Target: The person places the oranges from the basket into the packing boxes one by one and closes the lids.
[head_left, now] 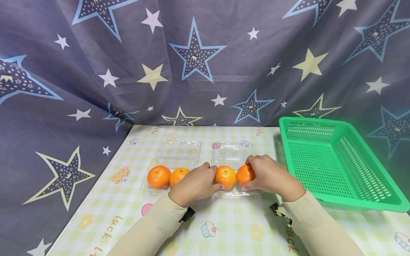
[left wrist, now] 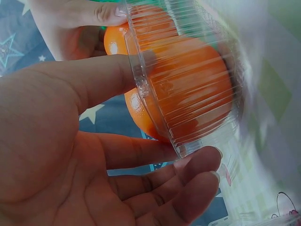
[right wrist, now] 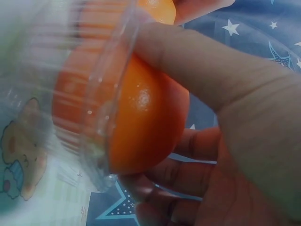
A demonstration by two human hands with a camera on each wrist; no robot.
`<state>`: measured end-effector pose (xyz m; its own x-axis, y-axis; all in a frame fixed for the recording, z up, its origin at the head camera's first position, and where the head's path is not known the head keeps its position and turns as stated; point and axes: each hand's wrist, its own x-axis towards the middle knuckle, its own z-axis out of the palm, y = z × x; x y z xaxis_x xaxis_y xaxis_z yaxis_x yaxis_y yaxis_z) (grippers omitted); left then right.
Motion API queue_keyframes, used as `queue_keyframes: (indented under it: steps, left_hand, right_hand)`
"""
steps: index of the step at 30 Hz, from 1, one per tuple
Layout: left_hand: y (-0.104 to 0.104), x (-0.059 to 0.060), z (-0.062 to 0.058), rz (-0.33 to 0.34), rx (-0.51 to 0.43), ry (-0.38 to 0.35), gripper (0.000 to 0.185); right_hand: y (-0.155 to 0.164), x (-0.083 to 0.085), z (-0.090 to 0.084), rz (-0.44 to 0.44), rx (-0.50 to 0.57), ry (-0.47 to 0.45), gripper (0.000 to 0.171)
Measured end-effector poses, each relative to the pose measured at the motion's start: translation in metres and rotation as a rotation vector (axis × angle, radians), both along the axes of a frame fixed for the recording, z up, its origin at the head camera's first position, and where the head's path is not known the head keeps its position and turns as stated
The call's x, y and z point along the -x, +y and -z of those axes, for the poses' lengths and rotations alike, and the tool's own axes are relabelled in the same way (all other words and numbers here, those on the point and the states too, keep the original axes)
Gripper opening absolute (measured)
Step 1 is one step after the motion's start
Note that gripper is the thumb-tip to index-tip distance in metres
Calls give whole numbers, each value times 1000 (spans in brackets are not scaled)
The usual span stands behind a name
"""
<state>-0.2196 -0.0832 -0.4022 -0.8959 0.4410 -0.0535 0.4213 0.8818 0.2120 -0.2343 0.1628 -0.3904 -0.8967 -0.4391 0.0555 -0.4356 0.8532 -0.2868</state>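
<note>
L hand [head_left: 196, 184] gripping clear box [head_left: 231, 192] edge, frame centre | R hand [head_left: 268, 176] pinching orange [head_left: 245, 174] in box | tip: be steadying box, lifting fruit straight up

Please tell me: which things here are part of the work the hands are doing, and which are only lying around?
In use:
- right clear box
- its two oranges
- left hand and right hand, both holding this box

Lying around:
- left clear box with two oranges
- green basket
- checked tablecloth
- star curtain
</note>
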Motion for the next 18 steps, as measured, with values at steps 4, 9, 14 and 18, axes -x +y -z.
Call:
queue_keyframes:
  steps: [4, 9, 14, 18]
  left_hand:
    - [0, 0, 1, -1, 2, 4, 56]
    - [-1, 1, 3, -4, 2, 3, 57]
    - [-1, 1, 3, -5, 6, 1, 57]
    - [-1, 1, 4, -6, 10, 0, 57]
  right_hand:
    - [0, 0, 1, 6, 0, 0, 70]
    - [-2, 1, 4, 11, -3, -16, 69]
    - [-4, 3, 8, 5, -21, -12, 68]
    - [-5, 3, 9, 12, -30, -9, 68]
